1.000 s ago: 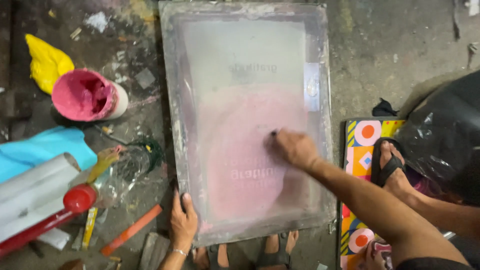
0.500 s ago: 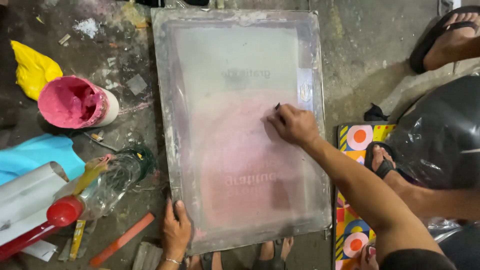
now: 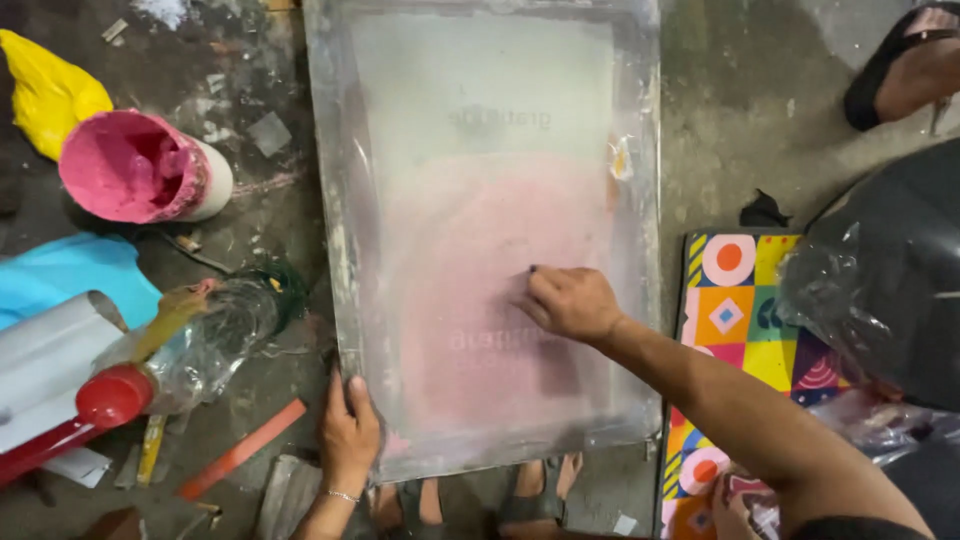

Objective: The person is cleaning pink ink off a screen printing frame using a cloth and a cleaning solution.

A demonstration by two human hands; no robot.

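Far left: a crumpled yellow bag (image 3: 45,90) is lying on the stained concrete floor (image 3: 740,130), just above a white tub (image 3: 140,165) whose mouth is caked in pink ink. Below it, a light blue cloth (image 3: 65,275), a grey pipe (image 3: 50,345), a red-capped bottle (image 3: 95,405) and a clear plastic bottle (image 3: 215,330) are crowding together, leaving little free floor on that side. An orange stick (image 3: 240,450) is lying slantwise near the bottom edge.

Left hand (image 3: 348,432): it is resting flat, fingers extended upward, pressing down on the lower left corner of the screen frame (image 3: 335,230); nothing is enclosed in it, and a thin bracelet is sitting at the wrist.

Centre: the screen frame is lying flat on the floor, a tall rectangle with a worn, paint-smeared metal border. Its mesh (image 3: 480,150) is looking pale grey above and stained pink below, with faint mirrored lettering.

Right hand (image 3: 570,302): the arm is reaching in from the lower right, the fist curled tightly on something small and dark pressed against the pink mesh; what it is cannot be told.

Right: a mat (image 3: 735,300) with bright geometric patterns is lying just beside the frame, partly under a black plastic bag (image 3: 900,270). Another person's sandalled foot (image 3: 905,70) is showing at the top right corner.
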